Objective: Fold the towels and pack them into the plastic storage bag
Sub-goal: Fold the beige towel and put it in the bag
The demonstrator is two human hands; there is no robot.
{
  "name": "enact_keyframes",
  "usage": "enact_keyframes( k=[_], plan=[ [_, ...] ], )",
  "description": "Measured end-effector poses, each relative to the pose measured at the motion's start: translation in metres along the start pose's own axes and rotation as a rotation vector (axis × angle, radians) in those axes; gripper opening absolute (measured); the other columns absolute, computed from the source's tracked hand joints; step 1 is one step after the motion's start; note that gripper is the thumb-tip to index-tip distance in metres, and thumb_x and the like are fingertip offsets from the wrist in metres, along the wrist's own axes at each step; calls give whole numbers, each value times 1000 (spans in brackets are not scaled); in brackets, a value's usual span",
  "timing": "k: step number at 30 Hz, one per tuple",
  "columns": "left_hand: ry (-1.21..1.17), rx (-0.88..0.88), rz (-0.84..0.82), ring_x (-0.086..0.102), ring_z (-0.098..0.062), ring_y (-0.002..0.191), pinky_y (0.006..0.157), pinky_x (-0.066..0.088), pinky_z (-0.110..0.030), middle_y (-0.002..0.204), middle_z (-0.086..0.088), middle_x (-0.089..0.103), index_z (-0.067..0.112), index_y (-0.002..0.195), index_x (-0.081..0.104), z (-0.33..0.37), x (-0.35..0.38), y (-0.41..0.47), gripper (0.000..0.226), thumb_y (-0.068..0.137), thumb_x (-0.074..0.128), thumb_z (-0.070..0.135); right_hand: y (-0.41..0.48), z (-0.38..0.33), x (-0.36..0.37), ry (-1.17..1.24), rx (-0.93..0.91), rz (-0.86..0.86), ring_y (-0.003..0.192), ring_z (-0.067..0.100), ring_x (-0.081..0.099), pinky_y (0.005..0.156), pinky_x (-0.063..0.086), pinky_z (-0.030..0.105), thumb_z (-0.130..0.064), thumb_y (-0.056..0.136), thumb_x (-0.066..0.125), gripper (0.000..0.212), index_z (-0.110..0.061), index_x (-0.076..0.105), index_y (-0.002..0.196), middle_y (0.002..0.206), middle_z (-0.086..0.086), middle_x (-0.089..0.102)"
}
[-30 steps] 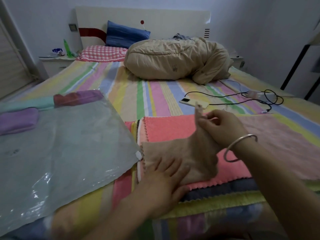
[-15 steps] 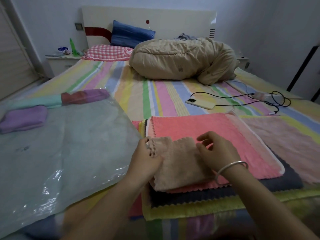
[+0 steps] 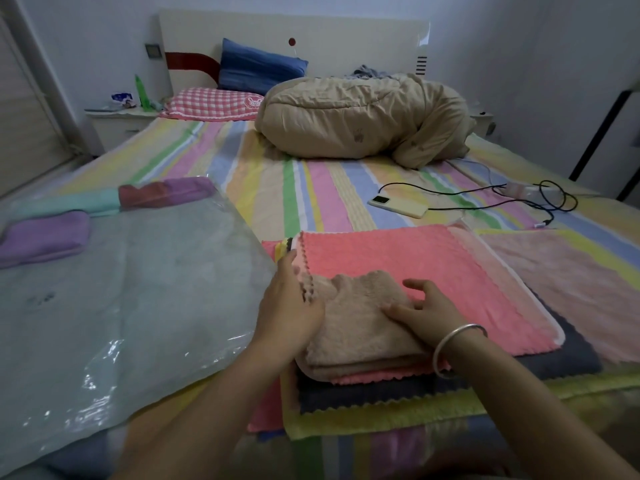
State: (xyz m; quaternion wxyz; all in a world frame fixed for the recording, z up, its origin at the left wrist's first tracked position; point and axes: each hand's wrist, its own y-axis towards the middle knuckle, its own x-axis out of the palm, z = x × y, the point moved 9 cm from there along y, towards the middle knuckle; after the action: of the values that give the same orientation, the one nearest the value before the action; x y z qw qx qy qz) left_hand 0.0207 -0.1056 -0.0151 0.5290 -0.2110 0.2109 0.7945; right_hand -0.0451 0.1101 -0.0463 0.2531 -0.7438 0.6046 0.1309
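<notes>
Beige fleece towel, folded small, lies on the flat pink towel atop the towel stack, beside the clear plastic storage bag. Left hand pinches its left edge; right hand presses it w/ fingers spread. I reckon lifting by one edge lets the folds drop open.

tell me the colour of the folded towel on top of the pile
The folded towel is beige; head view.
</notes>
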Motion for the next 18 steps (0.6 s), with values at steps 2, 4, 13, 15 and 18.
enact_keyframes(
  k=[2,4,13,15,18],
  plan=[
    [187,203,104,45,-18,129,99,42,-31,151,5,33,28,145,33,23,-8,-9,62,89,54,13,1,-5,-9,35,-27,35,78,20,62,65,49,29,-18,84,68,54,-23,41,131,92,7,61],
    [287,399,44,28,-13,141,112,30,-32,155,8,29,31,140,44,41,5,-18,52,89,49,23,2,-10,-20,1,-56,55,76,30,63,66,52,36,-10,85,62,49,-25,39,125,91,16,63],
    [276,502,-170,39,-10,135,119,12,-34,141,9,52,28,130,58,25,43,-34,57,89,21,43,-14,-62,5,-846,-213,0,80,27,57,72,47,32,-20,86,50,27,-33,54,108,96,0,58],
    [190,515,-13,55,-12,115,106,38,-36,121,6,65,23,116,67,22,13,-35,39,90,38,23,-31,-76,30,-940,-254,71,77,28,52,65,44,35,-27,90,47,32,-26,35,120,99,4,50],
    [154,427,69,56,-6,105,91,43,-21,112,12,65,25,109,68,-3,-21,-37,31,88,48,13,-46,-70,74,-1051,-163,90,109,32,46,84,44,46,-42,95,41,50,-15,33,136,129,9,38]
  ],
)
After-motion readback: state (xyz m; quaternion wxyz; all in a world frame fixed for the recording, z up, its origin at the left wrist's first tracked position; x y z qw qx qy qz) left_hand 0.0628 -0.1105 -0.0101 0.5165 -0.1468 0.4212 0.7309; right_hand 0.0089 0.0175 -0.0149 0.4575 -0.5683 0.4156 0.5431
